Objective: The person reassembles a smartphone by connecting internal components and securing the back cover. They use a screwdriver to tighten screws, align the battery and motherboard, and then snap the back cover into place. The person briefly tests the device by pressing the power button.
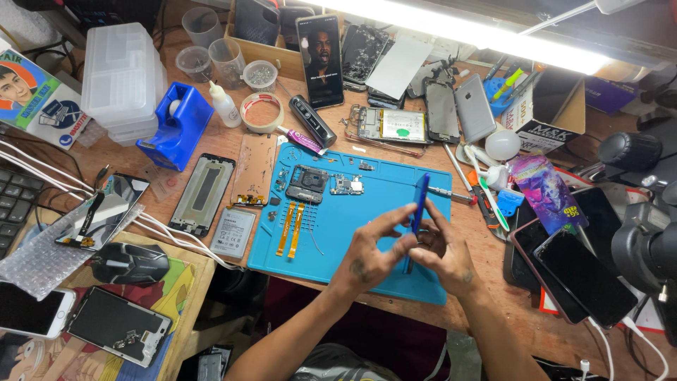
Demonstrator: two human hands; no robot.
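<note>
1. Right, the wooden workbench (pixel 226 144) fills the view, worn brown and crowded with phone parts, cups and tools.
2. On it lies the blue work mat (pixel 367 212), soft-looking and rubbery, with shallow moulded trays along its far edge.
3. Over the mat's near right part, both hands meet around a blue phone frame (pixel 419 204), seen edge-on, standing nearly upright and clear of the mat.
4. The left hand (pixel 370 254) is curled partly closed, thumb and fingertips pinching the frame's lower half from the left.
5. The right hand (pixel 444 254) closes on the same frame from the right, fingers pressed to its edge.
6. That frame looks thin, light and stiff, probably slick on its faces and easy to bend or crack, so the narrow edges seem the safest grip, which is where the fingers sit.
7. Left of the mat lie a black open frame (pixel 202 194) and a copper-coloured back panel (pixel 254 169), both flat and rectangular.
8. Near them sits a grey battery (pixel 233 231), a smooth slab.
9. On the mat rest a dark camera housing (pixel 307 183), a small circuit board (pixel 345 185) and two orange ribbon cables (pixel 290 229), thin, flexible strips.
</note>
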